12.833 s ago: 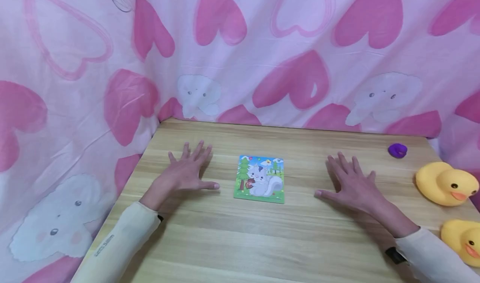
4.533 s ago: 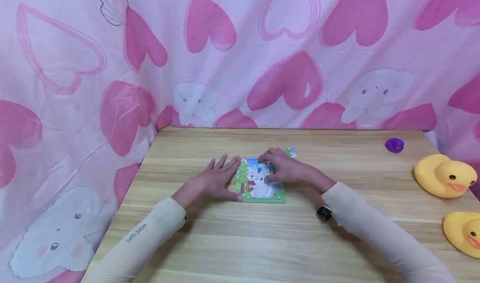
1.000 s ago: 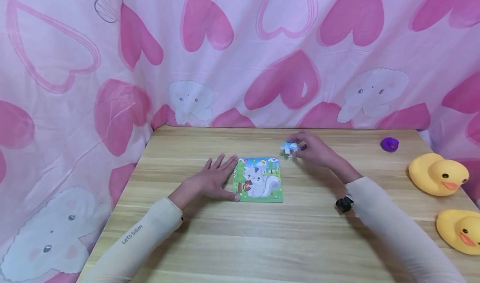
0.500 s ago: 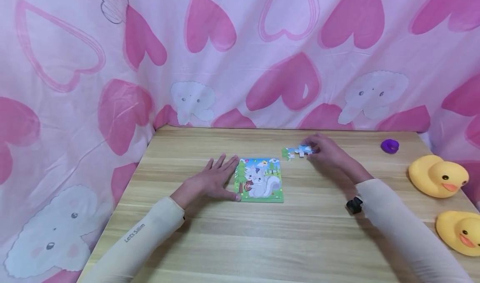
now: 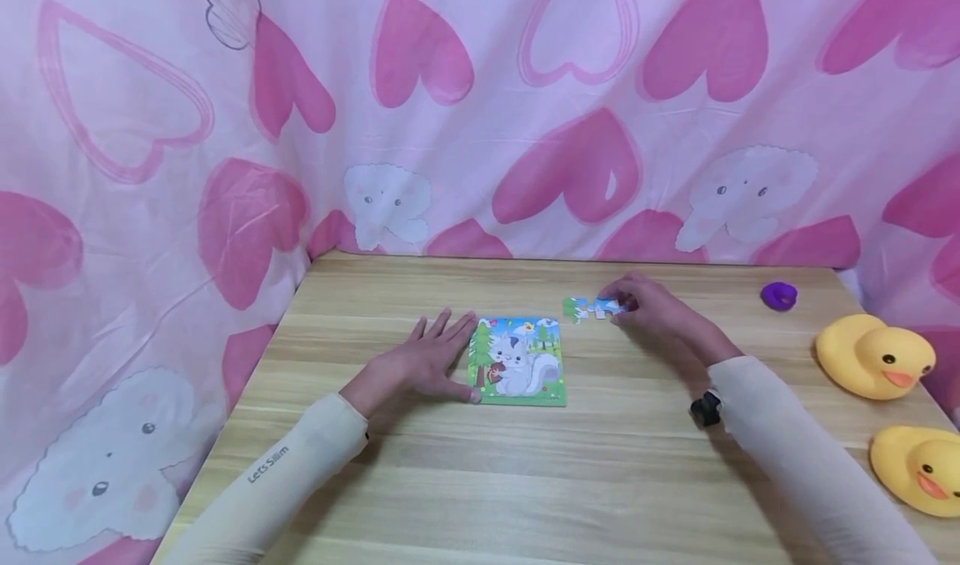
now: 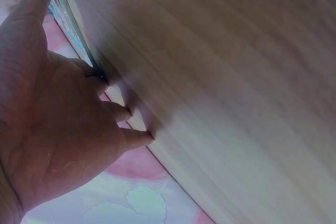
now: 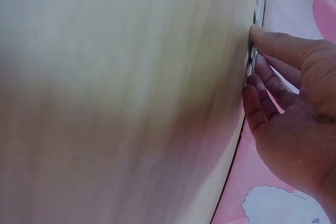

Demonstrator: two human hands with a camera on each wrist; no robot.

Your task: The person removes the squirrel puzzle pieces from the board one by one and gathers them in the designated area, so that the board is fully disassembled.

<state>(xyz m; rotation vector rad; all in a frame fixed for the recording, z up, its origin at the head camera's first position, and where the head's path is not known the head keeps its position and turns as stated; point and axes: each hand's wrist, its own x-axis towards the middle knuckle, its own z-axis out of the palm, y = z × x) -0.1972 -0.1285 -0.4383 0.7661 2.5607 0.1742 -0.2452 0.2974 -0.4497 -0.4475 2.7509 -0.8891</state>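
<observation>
A square jigsaw puzzle [image 5: 517, 361] with a grey squirrel holding an acorn lies mid-table in the head view. Spread along its left edge is my left hand [image 5: 427, 365], fingers straight, thumb at the lower left corner. Behind the puzzle's far right corner, a loose jigsaw piece [image 5: 575, 309] with a green tree lies flat. Just right of it, my right hand [image 5: 648, 307] pinches a second, blue-and-white jigsaw piece [image 5: 602, 308] between thumb and fingers, low over the wood. The right wrist view shows that thumb [image 7: 281, 45] and the curled fingers close to the tabletop.
Two yellow rubber ducks [image 5: 873, 357] sit along the table's right side, one behind the other. A small purple duck [image 5: 779, 296] is near the far right corner. A pink heart-patterned curtain [image 5: 465, 132] hangs behind and left of the wooden table [image 5: 480, 482].
Hands that were apart have come to the puzzle, and two pieces now lie behind it. Over the last second, my right hand moved its piece rightward, beside the tree piece. My left hand stayed put.
</observation>
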